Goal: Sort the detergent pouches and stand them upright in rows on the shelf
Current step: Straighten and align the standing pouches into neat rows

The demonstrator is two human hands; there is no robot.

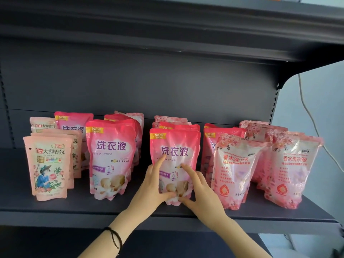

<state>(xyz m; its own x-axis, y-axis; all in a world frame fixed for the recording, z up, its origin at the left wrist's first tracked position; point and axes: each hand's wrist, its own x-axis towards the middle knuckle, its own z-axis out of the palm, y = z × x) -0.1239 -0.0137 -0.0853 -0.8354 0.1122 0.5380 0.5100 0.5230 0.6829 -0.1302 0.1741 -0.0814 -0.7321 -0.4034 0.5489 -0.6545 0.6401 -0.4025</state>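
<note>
1. Your left hand and right hand both rest on the front of the pink pouch that heads the middle row. Your fingers lie spread and fairly straight across its face, and your thumbs meet at its bottom edge. Neither hand curls round it.
2. You have the dark shelf under every pouch. The pink pouch stands upright about midway along it, near the front edge, with more of the same kind lined up behind.
3. Over your hands runs the upper shelf, in the same dark colour.
4. To your right stand two rows of floral pouches. They are upright, and the front pouch of the nearer row is just beside your right hand.
5. To your left, a second pink row stands upright, apart from the pouch you are touching.
6. Farthest left you have the smaller pale peach pouches, one behind another, the front one tilted slightly.
7. Past the shelf's right end, a white cable hangs down the wall.
8. On your left wrist sits a black cord bracelet.
</note>
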